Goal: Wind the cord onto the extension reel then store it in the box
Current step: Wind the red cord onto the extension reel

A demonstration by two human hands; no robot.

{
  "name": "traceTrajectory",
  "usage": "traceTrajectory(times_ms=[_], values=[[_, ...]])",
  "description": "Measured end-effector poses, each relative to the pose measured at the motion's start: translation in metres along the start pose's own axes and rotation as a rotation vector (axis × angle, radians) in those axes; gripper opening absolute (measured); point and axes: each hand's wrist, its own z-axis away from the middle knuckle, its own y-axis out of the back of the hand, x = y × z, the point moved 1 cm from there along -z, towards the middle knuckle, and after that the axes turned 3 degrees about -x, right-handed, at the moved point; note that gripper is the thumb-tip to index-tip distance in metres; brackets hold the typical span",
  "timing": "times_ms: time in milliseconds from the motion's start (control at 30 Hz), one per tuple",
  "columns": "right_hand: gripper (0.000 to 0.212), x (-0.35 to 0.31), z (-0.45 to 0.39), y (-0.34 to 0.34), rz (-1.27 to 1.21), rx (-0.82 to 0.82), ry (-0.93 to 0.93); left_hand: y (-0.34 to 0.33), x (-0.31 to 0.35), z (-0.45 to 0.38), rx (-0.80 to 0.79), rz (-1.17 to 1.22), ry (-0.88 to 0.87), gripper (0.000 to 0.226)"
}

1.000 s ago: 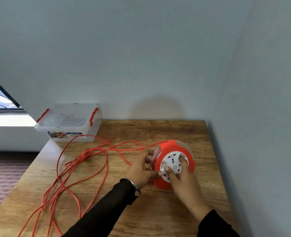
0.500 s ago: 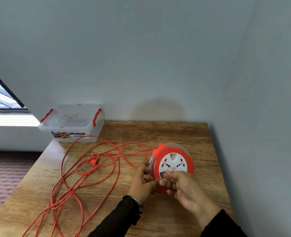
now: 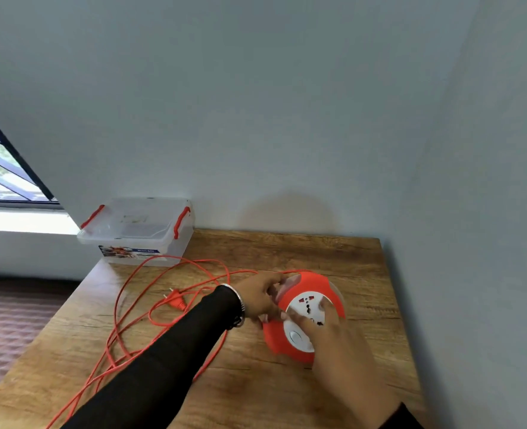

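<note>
Gripping reel (image 3: 305, 317), both hands curled.

We grip the orange reel (image 3: 305, 317) right of centre with our left hand (image 3: 257, 297) and right hand (image 3: 333, 335); loose cord (image 3: 126, 308) sprawls left across the worktop (image 3: 287, 252).

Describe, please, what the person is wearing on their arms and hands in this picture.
Both arms are in long, close-fitting black sleeves. The left sleeve runs to the wrist, where a silvery metal bracelet or watch band sits at the cuff. Only the end of the right sleeve shows at the bottom edge. The left hand and right hand are bare, without gloves; no rings can be made out.
</note>
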Motion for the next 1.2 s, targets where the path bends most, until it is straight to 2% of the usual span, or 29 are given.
traceTrajectory(times_ms=[167,467,600,700,800,967,1067,1200], values=[[0.066,0.002,-0.001,-0.019,0.079,-0.019,-0.080,-0.004,0.020,-0.007,-0.060,-0.139,-0.022,0.076],[0.056,0.014,-0.001,-0.026,-0.050,0.142,-0.137,-0.030,-0.001,0.000,0.073,0.087,-0.111,0.072],[0.051,0.018,0.000,-0.025,-0.151,0.221,-0.155,-0.043,-0.007,0.007,0.196,0.176,-0.163,0.063],[0.060,0.022,0.001,-0.024,-0.383,0.271,-0.230,-0.060,-0.010,0.013,0.322,0.218,-0.257,0.060],[0.068,0.027,-0.002,-0.027,-0.713,0.283,-0.309,-0.082,-0.013,0.018,0.420,0.372,-0.345,0.063],[0.068,0.019,-0.006,-0.030,-1.177,0.290,-0.414,-0.098,-0.017,0.019,0.494,0.455,-0.346,0.060],[0.062,0.011,-0.008,-0.027,-1.404,0.259,-0.452,-0.101,-0.023,0.018,0.503,0.479,-0.309,0.061],[0.035,0.007,-0.007,-0.022,-1.562,0.217,-0.457,-0.107,-0.032,0.018,0.522,0.543,-0.270,0.063]])
